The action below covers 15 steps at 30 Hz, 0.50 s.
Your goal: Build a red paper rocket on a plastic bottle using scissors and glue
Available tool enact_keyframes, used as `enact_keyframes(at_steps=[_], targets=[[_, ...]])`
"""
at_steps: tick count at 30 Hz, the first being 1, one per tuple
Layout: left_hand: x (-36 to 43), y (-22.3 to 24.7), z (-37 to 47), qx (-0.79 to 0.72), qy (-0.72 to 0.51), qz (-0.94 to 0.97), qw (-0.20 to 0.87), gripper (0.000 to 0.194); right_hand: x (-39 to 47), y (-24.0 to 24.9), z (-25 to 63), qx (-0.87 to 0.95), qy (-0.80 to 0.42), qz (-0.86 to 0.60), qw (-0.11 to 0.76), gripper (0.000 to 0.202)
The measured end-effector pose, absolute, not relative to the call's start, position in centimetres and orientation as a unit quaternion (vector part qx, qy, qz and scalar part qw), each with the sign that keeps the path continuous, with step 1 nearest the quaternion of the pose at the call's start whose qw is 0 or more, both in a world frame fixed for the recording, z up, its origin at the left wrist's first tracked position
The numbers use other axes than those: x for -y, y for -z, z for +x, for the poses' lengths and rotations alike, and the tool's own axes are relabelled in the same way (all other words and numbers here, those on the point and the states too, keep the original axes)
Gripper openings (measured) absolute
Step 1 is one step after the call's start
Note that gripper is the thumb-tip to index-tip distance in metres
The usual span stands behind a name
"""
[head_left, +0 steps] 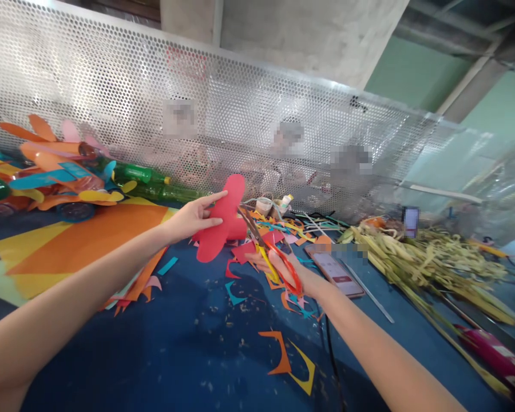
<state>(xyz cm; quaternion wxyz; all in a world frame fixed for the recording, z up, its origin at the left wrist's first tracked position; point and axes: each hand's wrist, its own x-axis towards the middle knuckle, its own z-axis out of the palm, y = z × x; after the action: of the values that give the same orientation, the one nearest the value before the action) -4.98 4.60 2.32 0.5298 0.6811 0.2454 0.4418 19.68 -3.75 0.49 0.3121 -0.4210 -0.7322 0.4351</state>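
Note:
My left hand (193, 217) pinches a red paper cutout (218, 236) with long rounded lobes, held up over the blue table (154, 355). My right hand (278, 264) is closed around the red and yellow handles of a pair of scissors (264, 247). The scissor blades point up and left, close beside the right edge of the red paper; whether they touch it I cannot tell. Below the hands lie many coloured paper scraps (236, 293), and an orange offcut (278, 350) and a yellow offcut (304, 369) lie nearer to me.
At left stand paper-and-bottle models (64, 171) beside stacked coloured sheets (98, 240) and green bottles (141, 174). A phone (335, 270) lies right of the scraps, near a pile of dry plant strips (438, 257). Behind runs a perforated metal screen (240, 109); people show faintly in it.

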Motion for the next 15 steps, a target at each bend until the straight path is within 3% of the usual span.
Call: enact_keyframes(at_steps=[7, 15], targets=[[-4.4, -3.7, -6.1, -0.242, -0.442, 0.696, 0.512, 0.07, 3.7, -0.7, 20.5, 0.79, -0.355, -0.433, 0.251, 0.051], [-3.9, -3.2, -5.6, -0.232, -0.292, 0.742, 0.558, 0.07, 4.3, -0.7, 19.8, 0.761, -0.407, -0.467, 0.194, 0.054]])
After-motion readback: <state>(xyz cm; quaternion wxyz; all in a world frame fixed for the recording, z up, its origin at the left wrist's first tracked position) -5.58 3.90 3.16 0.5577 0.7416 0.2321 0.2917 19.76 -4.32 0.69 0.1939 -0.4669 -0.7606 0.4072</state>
